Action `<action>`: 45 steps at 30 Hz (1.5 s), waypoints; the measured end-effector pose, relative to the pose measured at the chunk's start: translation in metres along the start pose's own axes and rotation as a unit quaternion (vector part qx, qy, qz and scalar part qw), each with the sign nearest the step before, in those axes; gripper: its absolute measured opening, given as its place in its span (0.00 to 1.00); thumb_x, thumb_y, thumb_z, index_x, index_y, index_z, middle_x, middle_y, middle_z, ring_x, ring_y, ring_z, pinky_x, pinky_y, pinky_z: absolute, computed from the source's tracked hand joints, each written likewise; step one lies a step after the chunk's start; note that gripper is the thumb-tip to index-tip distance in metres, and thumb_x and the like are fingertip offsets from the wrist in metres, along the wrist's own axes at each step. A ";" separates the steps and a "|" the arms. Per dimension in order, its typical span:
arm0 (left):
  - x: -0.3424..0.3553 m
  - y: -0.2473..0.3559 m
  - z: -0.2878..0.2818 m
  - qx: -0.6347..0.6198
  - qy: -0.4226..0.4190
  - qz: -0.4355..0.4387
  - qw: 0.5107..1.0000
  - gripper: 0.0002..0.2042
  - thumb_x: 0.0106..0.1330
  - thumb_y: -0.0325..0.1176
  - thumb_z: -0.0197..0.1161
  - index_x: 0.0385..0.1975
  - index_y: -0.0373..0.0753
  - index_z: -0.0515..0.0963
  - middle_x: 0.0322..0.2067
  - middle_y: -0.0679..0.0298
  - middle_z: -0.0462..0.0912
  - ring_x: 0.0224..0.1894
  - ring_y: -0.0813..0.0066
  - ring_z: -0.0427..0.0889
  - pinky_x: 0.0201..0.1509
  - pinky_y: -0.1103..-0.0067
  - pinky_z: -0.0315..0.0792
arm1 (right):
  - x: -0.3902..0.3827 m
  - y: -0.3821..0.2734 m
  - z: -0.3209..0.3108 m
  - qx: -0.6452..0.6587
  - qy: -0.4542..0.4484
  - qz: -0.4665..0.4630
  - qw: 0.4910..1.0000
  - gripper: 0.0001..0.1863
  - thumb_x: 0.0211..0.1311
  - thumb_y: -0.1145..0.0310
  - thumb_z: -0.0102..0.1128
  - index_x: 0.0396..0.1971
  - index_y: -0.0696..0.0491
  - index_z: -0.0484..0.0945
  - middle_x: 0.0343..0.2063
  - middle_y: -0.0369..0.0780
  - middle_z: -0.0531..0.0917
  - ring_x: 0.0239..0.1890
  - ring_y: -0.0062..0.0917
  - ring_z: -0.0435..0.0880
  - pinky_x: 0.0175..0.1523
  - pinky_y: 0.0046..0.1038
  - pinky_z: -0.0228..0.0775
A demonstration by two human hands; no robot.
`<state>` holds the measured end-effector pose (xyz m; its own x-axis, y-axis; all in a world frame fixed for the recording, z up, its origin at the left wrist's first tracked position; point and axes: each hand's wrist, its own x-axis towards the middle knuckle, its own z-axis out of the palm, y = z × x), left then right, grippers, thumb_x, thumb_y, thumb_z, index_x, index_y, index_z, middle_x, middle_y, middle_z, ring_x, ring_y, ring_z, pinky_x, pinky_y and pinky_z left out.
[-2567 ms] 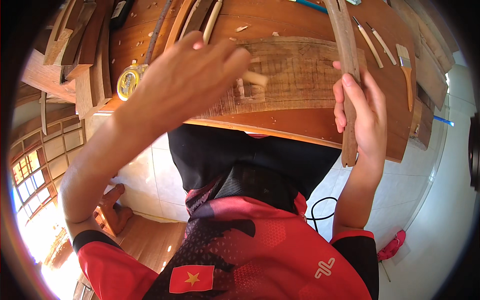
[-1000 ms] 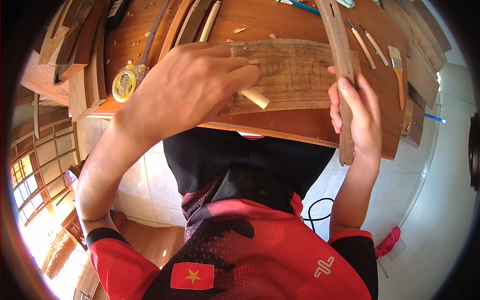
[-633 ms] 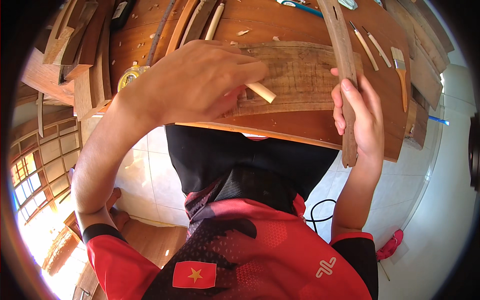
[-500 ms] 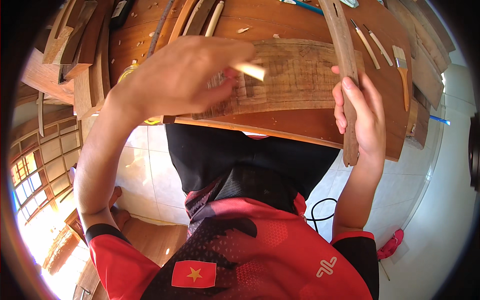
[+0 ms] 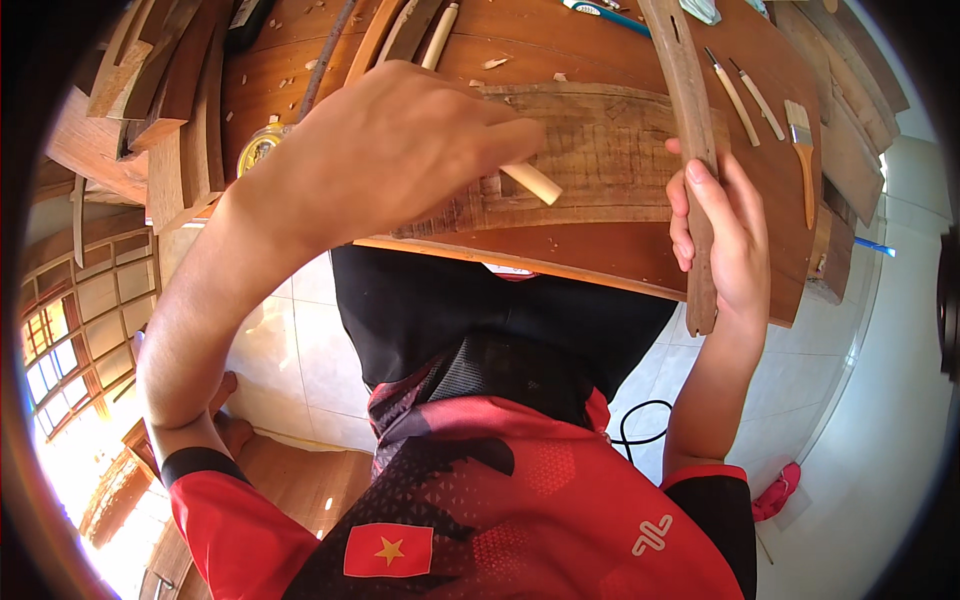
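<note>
Left grip (image 5: 400, 150): fingers closed around a pale, round wooden handle (image 5: 530, 182) whose blunt end sticks out toward the right; the working end of the tool is hidden under the hand. The hand rests over a flat wooden panel (image 5: 610, 150) bearing faint carved or drawn line work, lying on the counter (image 5: 600, 255) near its front edge.

Right grip (image 5: 725, 235): fingers clamped on a long, narrow wooden strip (image 5: 690, 130) that runs from the far side of the counter across the panel's right end and overhangs the front edge.

Surface: dark brown, polished wood, scattered with small chips. To the right lie two thin, light-handled tools (image 5: 745, 85) and a flat paintbrush (image 5: 803, 150). At the left stand stacked wood offcuts (image 5: 165, 120), with a round yellow object (image 5: 258, 148) partly hidden behind the left wrist.

Room: pale tiled floor (image 5: 290, 350), a black cable (image 5: 640, 430) on it, and a wooden lattice frame (image 5: 80, 320) at the lower left in bright light. No containers can be made out
</note>
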<state>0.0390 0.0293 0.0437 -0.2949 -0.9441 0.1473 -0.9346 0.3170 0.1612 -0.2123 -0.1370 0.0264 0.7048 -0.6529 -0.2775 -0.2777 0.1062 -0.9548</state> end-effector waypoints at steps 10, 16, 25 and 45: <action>-0.004 0.024 0.021 0.173 -0.040 0.011 0.984 0.07 0.63 0.35 0.57 0.35 0.43 0.70 0.34 0.66 0.73 0.37 0.73 0.80 0.45 0.74 0.73 | -0.002 -0.003 0.001 -0.004 0.007 0.009 1.000 0.20 0.76 0.59 0.56 0.55 0.60 0.76 0.23 0.34 0.74 0.15 0.14 0.68 0.18 0.20 0.58; -0.016 0.028 0.032 0.172 -0.006 -0.020 0.985 0.07 0.62 0.35 0.57 0.34 0.41 0.69 0.36 0.63 0.72 0.32 0.73 0.80 0.45 0.75 0.72 | 0.000 0.000 -0.001 0.003 -0.002 0.002 1.000 0.20 0.76 0.59 0.56 0.54 0.60 0.76 0.24 0.34 0.74 0.15 0.13 0.69 0.18 0.20 0.59; -0.014 0.027 0.027 0.153 -0.065 -0.023 0.986 0.06 0.65 0.34 0.55 0.36 0.40 0.69 0.38 0.62 0.73 0.32 0.69 0.80 0.47 0.71 0.71 | 0.000 0.000 -0.004 -0.006 -0.005 0.000 1.000 0.19 0.77 0.60 0.54 0.55 0.61 0.75 0.24 0.34 0.74 0.15 0.13 0.68 0.18 0.19 0.59; 0.058 0.009 0.012 -0.597 0.061 -0.198 0.775 0.13 0.65 0.27 0.72 0.47 0.30 0.83 0.38 0.60 0.90 0.42 0.77 0.88 0.50 0.80 0.81 | -0.013 0.000 0.006 0.086 0.016 -0.111 0.990 0.17 0.62 0.65 0.73 0.36 0.55 0.72 0.19 0.32 0.73 0.11 0.12 0.68 0.15 0.19 0.60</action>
<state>0.0115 -0.0233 0.0424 0.0561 -0.9963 -0.0653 -0.0753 -0.0694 0.9947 -0.2175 -0.1247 0.0295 0.7138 -0.6980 -0.0582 -0.0014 0.0817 -0.9967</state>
